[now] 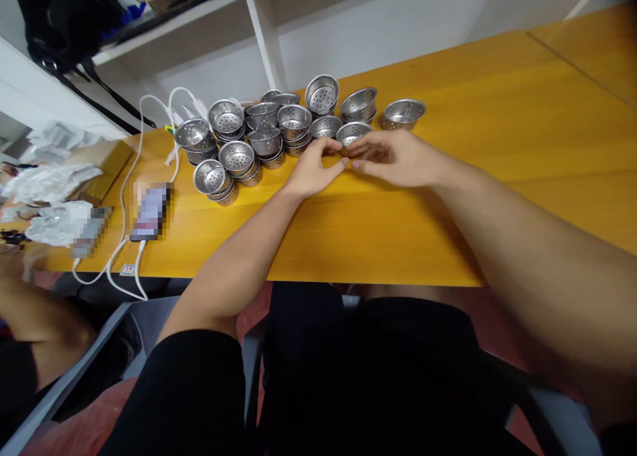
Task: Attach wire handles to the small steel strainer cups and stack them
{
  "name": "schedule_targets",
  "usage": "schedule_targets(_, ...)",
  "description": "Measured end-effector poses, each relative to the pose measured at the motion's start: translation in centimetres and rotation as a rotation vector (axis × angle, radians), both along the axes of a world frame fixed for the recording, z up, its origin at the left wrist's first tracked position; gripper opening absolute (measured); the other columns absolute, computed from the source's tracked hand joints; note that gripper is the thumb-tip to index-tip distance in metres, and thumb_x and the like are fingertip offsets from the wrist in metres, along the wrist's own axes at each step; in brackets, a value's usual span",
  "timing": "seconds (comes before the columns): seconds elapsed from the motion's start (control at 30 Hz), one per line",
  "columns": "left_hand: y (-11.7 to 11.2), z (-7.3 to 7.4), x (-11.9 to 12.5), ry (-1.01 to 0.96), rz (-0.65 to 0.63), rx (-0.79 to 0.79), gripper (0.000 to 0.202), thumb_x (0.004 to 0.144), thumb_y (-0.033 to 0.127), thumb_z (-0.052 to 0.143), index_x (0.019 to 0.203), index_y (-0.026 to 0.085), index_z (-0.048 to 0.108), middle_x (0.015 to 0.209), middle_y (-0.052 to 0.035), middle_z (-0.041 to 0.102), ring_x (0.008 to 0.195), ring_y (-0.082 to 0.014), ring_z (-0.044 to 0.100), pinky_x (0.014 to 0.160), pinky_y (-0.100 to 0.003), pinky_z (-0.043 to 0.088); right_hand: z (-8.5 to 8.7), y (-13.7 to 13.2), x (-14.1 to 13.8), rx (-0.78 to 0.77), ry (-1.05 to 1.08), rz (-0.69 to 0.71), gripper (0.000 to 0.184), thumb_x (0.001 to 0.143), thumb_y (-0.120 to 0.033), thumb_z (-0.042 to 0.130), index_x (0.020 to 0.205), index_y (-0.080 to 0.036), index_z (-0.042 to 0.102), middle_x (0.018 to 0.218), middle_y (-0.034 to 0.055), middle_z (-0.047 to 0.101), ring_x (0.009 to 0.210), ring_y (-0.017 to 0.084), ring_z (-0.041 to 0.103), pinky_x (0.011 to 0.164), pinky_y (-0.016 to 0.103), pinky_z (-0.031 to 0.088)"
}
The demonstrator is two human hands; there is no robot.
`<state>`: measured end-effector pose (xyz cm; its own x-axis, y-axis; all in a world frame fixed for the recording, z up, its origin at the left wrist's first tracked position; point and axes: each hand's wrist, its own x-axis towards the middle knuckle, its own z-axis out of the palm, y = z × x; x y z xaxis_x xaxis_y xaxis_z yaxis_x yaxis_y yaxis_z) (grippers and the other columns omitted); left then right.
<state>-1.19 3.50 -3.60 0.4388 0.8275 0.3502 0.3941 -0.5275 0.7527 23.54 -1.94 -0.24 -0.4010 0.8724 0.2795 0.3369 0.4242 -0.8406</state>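
My left hand (pixel 316 168) is at the near side of a perforated metal cup (pixel 354 132), its index finger and thumb stretched out and apart. From the other side my right hand (pixel 398 156) reaches in, fingers loosely bent and thumb apart from them. The fingertips of both hands nearly meet in front of this cup and cover its lower wall; whether they touch it is hard to see. Just behind stand another perforated cup (pixel 326 128) and a tilted one (pixel 359 104) on a stack. A single cup (pixel 404 114) sits beyond my right wrist.
Several stacks of perforated cups (pixel 236 157) crowd the yellow table (pixel 348 230) to the left. A phone (pixel 150 210) with a white cable (pixel 124 197) lies further left, near plastic bags (pixel 60 222). Another person's arm (pixel 44 310) shows at the left edge. White shelving (pixel 259 31) stands behind.
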Motion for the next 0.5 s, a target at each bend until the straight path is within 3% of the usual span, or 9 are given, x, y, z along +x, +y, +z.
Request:
schedule_targets(0.17,-0.5,0.4,0.1,0.016,-0.011,0.002,0.026,0.104,0.025,0.088,0.125,0.021,0.073,0.143,-0.0144,0.083,0.136,-0.0263,0.080,0.134,-0.048,0.061,-1.0,0.9,0.7,-0.008,-0.003,-0.068,0.046,0.089,-0.062,0.101,0.124,-0.037,0.087,0.138,0.0110,0.089,0.112,0.042,0.081,0.114,0.073,0.067)
schedule_targets(0.33,-1.2,0.9,0.3,0.062,-0.042,0.040,0.025,0.105,0.026,0.087,0.125,0.021,0.073,0.141,-0.0144,0.082,0.134,-0.0254,0.080,0.130,-0.046,0.063,-1.4,1.4,1.1,0.008,-0.047,-0.063,0.043,0.094,-0.060,0.095,0.126,-0.033,0.087,0.116,0.0116,0.088,0.104,0.040,0.080,0.109,0.073,0.068)
schedule_targets(0.5,-2.2,1.7,0.4,0.146,-0.041,0.071,0.022,0.108,0.027,0.082,0.126,0.020,0.072,0.140,-0.0147,0.083,0.133,-0.0265,0.081,0.128,-0.048,0.065,-1.4,1.4,1.2,0.017,-0.056,-0.051,0.033,0.094,-0.058,0.092,0.117,-0.036,0.087,0.110,0.0087,0.089,0.101,0.040,0.081,0.107,0.074,0.070)
